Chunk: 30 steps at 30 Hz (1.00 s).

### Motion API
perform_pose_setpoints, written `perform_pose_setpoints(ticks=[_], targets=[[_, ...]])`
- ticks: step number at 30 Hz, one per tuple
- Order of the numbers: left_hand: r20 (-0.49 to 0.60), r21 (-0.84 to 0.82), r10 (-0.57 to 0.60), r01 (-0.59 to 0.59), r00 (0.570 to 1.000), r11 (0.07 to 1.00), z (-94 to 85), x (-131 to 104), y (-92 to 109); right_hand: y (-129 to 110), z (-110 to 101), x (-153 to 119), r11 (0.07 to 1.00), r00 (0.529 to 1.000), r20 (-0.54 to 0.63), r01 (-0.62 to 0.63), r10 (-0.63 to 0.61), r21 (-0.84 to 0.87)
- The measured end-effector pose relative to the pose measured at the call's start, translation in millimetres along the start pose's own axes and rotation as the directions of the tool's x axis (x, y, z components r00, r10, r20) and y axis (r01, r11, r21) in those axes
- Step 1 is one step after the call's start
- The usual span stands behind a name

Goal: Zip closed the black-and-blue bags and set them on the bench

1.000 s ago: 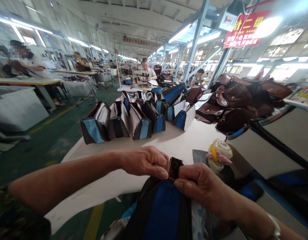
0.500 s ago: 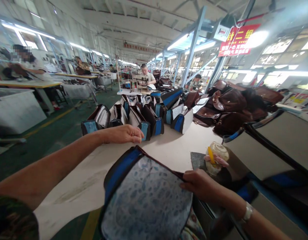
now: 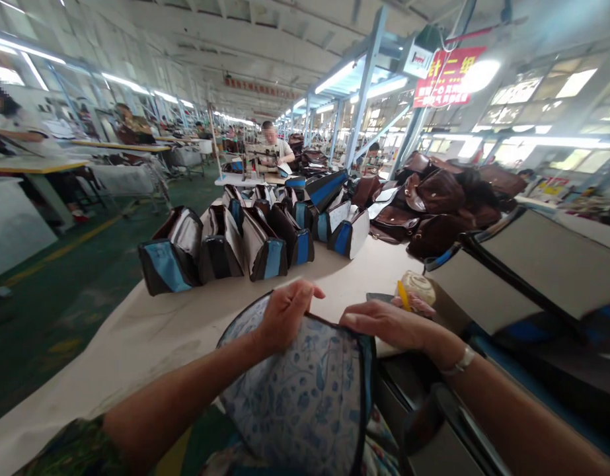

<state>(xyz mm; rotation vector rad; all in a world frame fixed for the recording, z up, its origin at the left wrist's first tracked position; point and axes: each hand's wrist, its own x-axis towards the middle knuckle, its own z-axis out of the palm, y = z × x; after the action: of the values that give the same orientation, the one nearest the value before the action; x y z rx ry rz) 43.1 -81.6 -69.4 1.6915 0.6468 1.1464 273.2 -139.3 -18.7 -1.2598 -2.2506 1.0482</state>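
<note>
In front of me is an unfinished bag [image 3: 305,390], its pale lining printed with blue shapes and its edge bound in dark trim. A teal side strip runs down its right edge. My left hand [image 3: 287,316] is closed on the top edge near the middle. My right hand [image 3: 388,322] pinches the top right corner, with a light bracelet on that wrist. The bag's lower part runs out of view toward my lap. Beyond my hands, several similar bags with blue or teal side strips [image 3: 272,256] stand in rows on the pale table [image 3: 186,324].
Brown leather-look bags [image 3: 438,192] are heaped at the back right. Large pale panels with dark trim [image 3: 542,264] stand close on my right. By my right hand lies a wrapped roll with a yellow band [image 3: 418,291]. A person [image 3: 277,149] sits at a sewing machine ahead.
My left hand has come back from the standing bags to the held bag's top edge. The bag has turned, and its strip now shows on the right. The view has shifted right.
</note>
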Motion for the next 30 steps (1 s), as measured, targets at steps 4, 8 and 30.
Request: perform_pose_setpoints(ticks=[4, 8, 30], targets=[[-0.098, -0.11, 0.024, -0.034, 0.995, 0.993, -1.5, 27.6, 5.2, 18.7, -19.8, -13.3, 0.994, 0.995, -0.097, 0.025, -0.014, 0.111], [-0.167, -0.118, 0.045, -0.065, 0.985, 0.991, -6.7, 47.2, 0.0, 20.6, -6.8, -10.3, 0.978, 0.984, -0.176, 0.06, -0.025, 0.198], [0.767, 0.199, -0.303, 0.239, 0.565, 0.95, -27.4, 14.8, 59.8, -31.1, 63.4, -14.7, 0.855, 0.953, -0.302, 0.137, 0.024, 0.5]])
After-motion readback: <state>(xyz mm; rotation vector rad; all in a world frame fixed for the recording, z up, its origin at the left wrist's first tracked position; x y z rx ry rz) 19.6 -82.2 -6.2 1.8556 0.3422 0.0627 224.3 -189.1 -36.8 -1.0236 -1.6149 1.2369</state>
